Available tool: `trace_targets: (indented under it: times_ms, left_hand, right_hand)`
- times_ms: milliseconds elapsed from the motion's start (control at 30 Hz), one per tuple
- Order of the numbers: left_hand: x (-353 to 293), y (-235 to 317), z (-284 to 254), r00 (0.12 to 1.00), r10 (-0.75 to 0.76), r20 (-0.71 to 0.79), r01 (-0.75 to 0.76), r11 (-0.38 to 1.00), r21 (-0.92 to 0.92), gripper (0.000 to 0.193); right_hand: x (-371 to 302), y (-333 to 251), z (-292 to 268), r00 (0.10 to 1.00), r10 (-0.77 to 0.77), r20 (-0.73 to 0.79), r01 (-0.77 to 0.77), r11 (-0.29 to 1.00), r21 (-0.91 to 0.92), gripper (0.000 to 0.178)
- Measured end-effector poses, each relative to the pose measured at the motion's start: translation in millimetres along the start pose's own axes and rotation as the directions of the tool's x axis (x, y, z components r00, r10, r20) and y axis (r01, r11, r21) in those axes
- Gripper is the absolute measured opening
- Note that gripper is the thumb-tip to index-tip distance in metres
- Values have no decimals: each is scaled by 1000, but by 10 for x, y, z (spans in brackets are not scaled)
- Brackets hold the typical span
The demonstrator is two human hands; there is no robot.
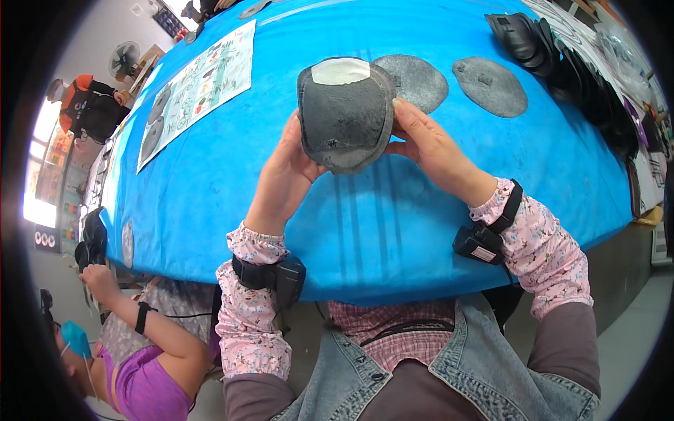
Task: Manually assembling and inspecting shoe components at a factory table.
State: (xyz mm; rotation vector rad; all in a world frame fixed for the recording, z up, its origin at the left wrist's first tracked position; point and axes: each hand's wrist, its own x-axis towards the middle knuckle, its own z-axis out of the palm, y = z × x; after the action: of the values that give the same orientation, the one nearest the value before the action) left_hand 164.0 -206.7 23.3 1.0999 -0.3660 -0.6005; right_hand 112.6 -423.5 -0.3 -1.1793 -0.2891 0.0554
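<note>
Between my hands, above the table, is a dark grey, rounded leather piece (345, 112) with stitched-looking edges and a pale patch along its far end. My left hand (284, 168) grips its left and lower-left edge. On the opposite side my right hand (434, 149) pinches the right edge, thumb on the face and fingers partly hidden beneath. Just beyond the piece lies a flat grey oval piece (425, 83), partly covered by it. A second grey oval (491, 88) rests further right, apart from the first.
A blue cloth (449, 231) covers the table. Overlapping black leather pieces (554, 59) form a row at the far right. A printed sheet (200, 95) lies at left. A co-worker's hand (100, 284) reaches the left table edge; another person (91, 109) is farther back.
</note>
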Motion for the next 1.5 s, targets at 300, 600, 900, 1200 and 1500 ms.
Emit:
trace_targets:
  times_ms: [300,600,900,1200,1500]
  left_hand:
    - [-40,-3,-32,991,49,127,-49,999,-3,49]
    - [-60,-31,-52,978,124,165,-117,992,-46,53]
    - [-39,-6,-61,992,60,108,-51,995,-83,52]
    - [-51,0,-55,994,63,92,-52,992,-118,50]
    - [-28,0,-43,997,8,71,-12,998,55,57]
  right_hand:
    - [-16,25,-19,1000,-18,13,18,999,-44,46]
    - [-73,-4,21,999,-17,-41,16,1000,-22,46]
    - [-72,-18,41,999,-51,1,51,996,-71,45]
    - [-72,-19,49,999,-52,-8,51,997,-65,49]
    - [-54,8,22,998,-12,-59,8,997,-75,48]
